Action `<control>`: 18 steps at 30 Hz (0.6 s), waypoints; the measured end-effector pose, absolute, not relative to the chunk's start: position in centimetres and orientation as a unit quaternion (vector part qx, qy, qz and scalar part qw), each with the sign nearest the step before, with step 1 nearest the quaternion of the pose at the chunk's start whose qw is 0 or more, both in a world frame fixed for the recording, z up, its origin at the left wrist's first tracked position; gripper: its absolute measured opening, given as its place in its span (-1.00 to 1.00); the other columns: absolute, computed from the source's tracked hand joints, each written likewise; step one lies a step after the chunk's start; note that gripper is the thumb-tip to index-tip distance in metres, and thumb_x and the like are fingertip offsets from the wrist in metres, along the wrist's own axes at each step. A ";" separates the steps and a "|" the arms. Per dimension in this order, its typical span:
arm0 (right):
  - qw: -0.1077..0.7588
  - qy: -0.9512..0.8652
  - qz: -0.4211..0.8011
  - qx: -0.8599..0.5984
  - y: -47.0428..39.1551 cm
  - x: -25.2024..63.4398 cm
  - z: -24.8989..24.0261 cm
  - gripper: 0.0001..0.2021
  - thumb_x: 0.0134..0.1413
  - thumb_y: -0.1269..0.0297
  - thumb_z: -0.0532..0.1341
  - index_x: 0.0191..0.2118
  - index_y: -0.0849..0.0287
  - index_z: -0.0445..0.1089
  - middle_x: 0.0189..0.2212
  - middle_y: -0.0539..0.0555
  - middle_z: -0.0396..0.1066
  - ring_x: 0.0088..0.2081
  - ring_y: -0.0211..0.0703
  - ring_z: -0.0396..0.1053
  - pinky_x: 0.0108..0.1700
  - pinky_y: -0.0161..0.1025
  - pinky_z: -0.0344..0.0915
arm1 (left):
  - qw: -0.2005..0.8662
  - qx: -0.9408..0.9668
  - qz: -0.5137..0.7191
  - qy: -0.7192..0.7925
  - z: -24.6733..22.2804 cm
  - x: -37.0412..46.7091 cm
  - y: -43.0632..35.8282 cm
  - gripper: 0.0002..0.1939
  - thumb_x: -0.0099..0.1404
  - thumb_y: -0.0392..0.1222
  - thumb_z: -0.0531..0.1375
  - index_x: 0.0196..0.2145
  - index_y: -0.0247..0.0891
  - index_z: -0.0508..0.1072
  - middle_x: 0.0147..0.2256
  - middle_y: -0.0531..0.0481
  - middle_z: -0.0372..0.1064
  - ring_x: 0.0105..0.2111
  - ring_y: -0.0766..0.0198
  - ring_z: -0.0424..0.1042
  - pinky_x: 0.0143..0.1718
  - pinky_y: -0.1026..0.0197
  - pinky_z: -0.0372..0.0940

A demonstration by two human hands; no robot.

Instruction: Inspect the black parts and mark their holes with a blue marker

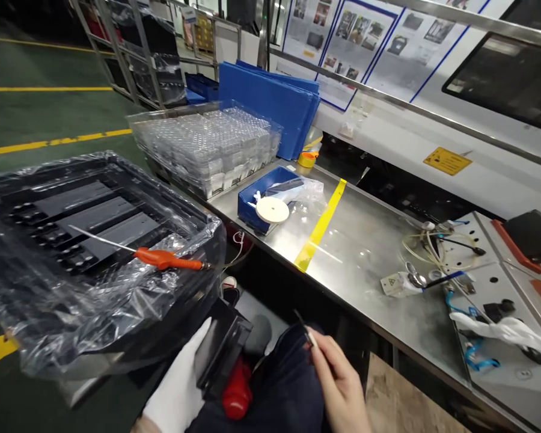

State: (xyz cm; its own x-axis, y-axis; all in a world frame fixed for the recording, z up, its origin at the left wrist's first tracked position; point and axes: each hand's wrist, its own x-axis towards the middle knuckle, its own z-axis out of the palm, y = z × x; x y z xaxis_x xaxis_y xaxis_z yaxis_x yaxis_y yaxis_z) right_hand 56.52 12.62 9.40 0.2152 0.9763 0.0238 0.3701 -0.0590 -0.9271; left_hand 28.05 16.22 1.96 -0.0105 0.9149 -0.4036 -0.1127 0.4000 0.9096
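Steel bench (pixel 365 252); blue bin (pixel 264 192); cables (pixel 437 246)

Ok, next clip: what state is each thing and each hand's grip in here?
Left hand: gloved, grip closed on black part.
Right hand: bare, grip pinching thin tool.
Orange-handled tool: lying flat on the bagged tray.
Black tray: wrapped in clear plastic, bag open on top.
Blue bin: open, white disc resting on its edge.
Clear trays: stacked.
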 end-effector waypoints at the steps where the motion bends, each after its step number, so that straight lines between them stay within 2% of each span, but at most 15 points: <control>1: 0.448 -0.560 0.325 -0.616 12.7 55.7 9.6 -0.76 0.30 0.21 0.20 0.02 -0.05 0.52 -0.11 0.09 0.52 -0.07 -0.13 0.49 0.00 -0.29 0.42 | 0.602 0.371 0.408 0.578 1.5 27.9 15.9 -0.09 -0.20 -0.36 0.42 0.17 -0.01 0.39 0.26 0.04 0.27 0.37 -0.11 0.00 0.44 -0.08 -0.25; 3: 0.466 -0.613 0.292 -0.567 13.0 54.1 9.9 -0.71 0.29 0.36 0.20 0.06 -0.08 0.48 -0.19 0.06 0.50 -0.14 -0.19 0.49 -0.08 -0.32 0.43 | 0.580 0.414 0.386 0.586 0.7 27.8 15.5 -0.02 -0.20 -0.36 0.43 0.22 -0.03 0.32 0.29 -0.01 0.22 0.32 -0.15 0.11 0.43 -0.12 -0.15; 5: 0.482 -0.636 0.272 -0.537 13.2 52.9 9.9 -0.66 0.26 0.45 0.20 0.07 -0.06 0.46 -0.24 0.04 0.47 -0.22 -0.21 0.46 -0.20 -0.32 0.43 | 0.563 0.447 0.371 0.588 0.3 27.8 15.1 0.02 -0.18 -0.35 0.42 0.27 -0.07 0.25 0.32 -0.06 0.16 0.32 -0.11 0.13 0.43 -0.09 -0.14; 9: 0.482 -0.657 0.263 -0.516 13.2 51.2 9.7 -0.62 0.24 0.51 0.20 0.09 -0.02 0.44 -0.27 0.06 0.43 -0.25 -0.18 0.42 -0.24 -0.24 0.40 | 0.527 0.498 0.355 0.590 0.9 28.1 14.8 -0.02 -0.11 -0.34 0.35 0.30 -0.30 0.17 0.33 -0.20 0.11 0.32 -0.04 0.12 0.45 -0.02 -0.19; 12: 0.475 -0.661 0.260 -0.519 13.1 50.9 9.6 -0.65 0.23 0.48 0.21 0.07 0.00 0.46 -0.28 0.08 0.44 -0.26 -0.15 0.42 -0.26 -0.20 0.40 | 0.533 0.484 0.367 0.589 2.5 28.3 14.9 -0.14 -0.05 -0.31 0.32 0.25 -0.34 0.27 0.31 -0.21 0.15 0.31 -0.05 0.15 0.45 -0.02 -0.17; 14: 0.482 -0.646 0.260 -0.533 13.1 51.3 9.7 -0.69 0.24 0.45 0.21 0.05 0.02 0.48 -0.29 0.09 0.45 -0.27 -0.14 0.43 -0.28 -0.21 0.40 | 0.555 0.429 0.404 0.587 4.0 28.5 15.3 -0.24 -0.04 -0.35 0.36 0.17 -0.23 0.40 0.30 -0.10 0.19 0.32 0.02 0.14 0.45 0.08 -0.21; 16: 0.493 -0.615 0.244 -0.565 13.0 52.2 9.9 -0.73 0.26 0.40 0.21 0.02 0.04 0.51 -0.29 0.10 0.46 -0.27 -0.14 0.46 -0.28 -0.24 0.42 | 0.602 0.330 0.456 0.566 5.4 28.5 15.9 -0.38 -0.03 -0.38 0.39 0.04 -0.13 0.53 0.26 0.05 0.27 0.36 0.11 0.05 0.44 0.21 -0.23; 18: 0.497 -0.581 0.233 -0.601 12.7 53.2 10.4 -0.77 0.28 0.35 0.21 0.00 0.05 0.53 -0.26 0.11 0.50 -0.23 -0.13 0.49 -0.22 -0.25 0.44 | 0.670 0.225 0.478 0.522 6.6 28.7 16.7 -0.56 0.04 -0.31 0.38 -0.07 -0.14 0.60 0.17 0.11 0.39 0.38 0.13 -0.05 0.41 0.20 -0.15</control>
